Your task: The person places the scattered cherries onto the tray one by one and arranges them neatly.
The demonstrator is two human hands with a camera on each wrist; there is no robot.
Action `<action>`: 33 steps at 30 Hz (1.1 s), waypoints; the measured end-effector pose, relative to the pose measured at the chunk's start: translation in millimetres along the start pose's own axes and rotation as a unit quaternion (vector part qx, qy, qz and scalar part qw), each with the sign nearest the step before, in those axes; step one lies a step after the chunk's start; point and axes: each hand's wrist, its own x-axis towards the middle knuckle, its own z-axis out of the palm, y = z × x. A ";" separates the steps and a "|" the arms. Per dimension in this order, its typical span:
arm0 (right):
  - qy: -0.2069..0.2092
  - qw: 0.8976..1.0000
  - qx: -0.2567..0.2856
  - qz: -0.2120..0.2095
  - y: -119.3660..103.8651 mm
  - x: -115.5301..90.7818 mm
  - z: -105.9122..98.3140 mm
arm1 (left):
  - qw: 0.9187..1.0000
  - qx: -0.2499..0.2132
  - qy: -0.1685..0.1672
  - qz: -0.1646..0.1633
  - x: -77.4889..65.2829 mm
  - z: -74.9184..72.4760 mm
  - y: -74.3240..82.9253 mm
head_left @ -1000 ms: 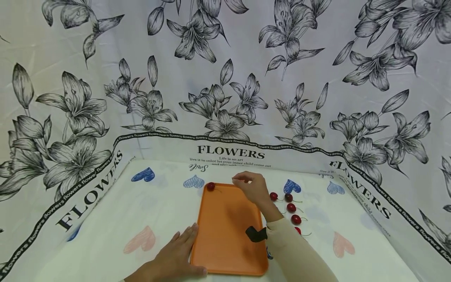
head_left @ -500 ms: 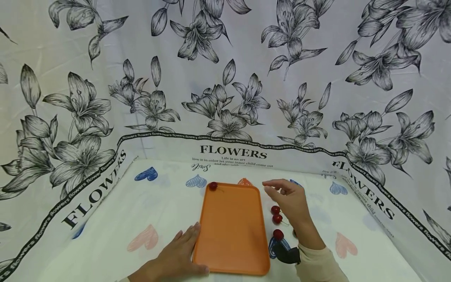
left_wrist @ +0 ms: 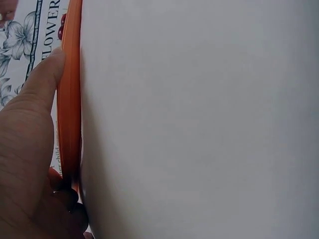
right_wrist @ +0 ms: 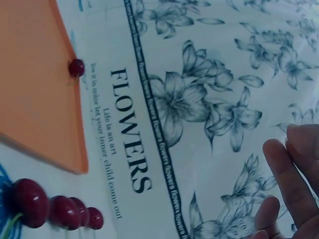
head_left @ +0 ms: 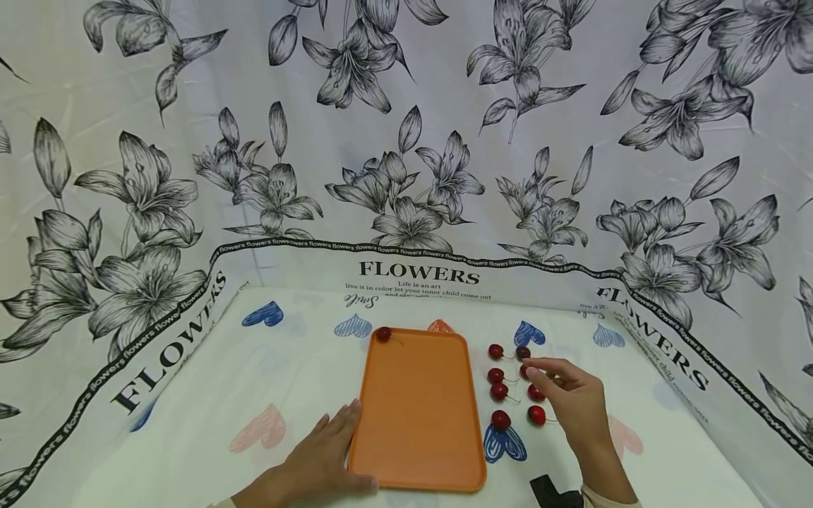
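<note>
An orange tray (head_left: 416,409) lies flat on the white cloth. One red cherry (head_left: 384,334) with a stem sits at its far left corner. My left hand (head_left: 320,451) rests against the tray's left side, fingers straight along the edge and thumb by the near corner. In the left wrist view that thumb (left_wrist: 42,79) lies along the tray wall. Right of the tray, several cherries stand in two rough columns. My right hand (head_left: 574,402) is over the right column, thumb and index fingertips near a partly covered cherry (head_left: 526,371). No cherry shows between its fingers in the right wrist view.
The left column's nearest cherry (head_left: 501,420) lies beside the tray, on a printed blue heart. Another cherry (head_left: 536,415) is under the right wrist side. A flower-printed curtain (head_left: 406,176) rises behind the white tablecloth (head_left: 292,381).
My right hand has moved from above the tray's far right edge rightward and nearer, over the right column of cherries. The left hand and the corner cherry stay in place on the tray.
</note>
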 end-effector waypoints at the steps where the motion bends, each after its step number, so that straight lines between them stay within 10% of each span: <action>1: 0.002 1.000 -0.006 0.013 6.1 -2.4 -0.6 | 1.000 0.001 0.001 0.001 0.2 0.1 0.0; 13: -0.021 0.980 -0.098 0.173 65.5 -20.3 6.7 | 1.000 0.020 0.006 0.013 0.5 1.4 -2.6; 33: -0.108 0.958 -0.190 0.186 101.4 -27.6 7.5 | 1.000 0.012 -0.004 -0.001 1.1 0.6 2.8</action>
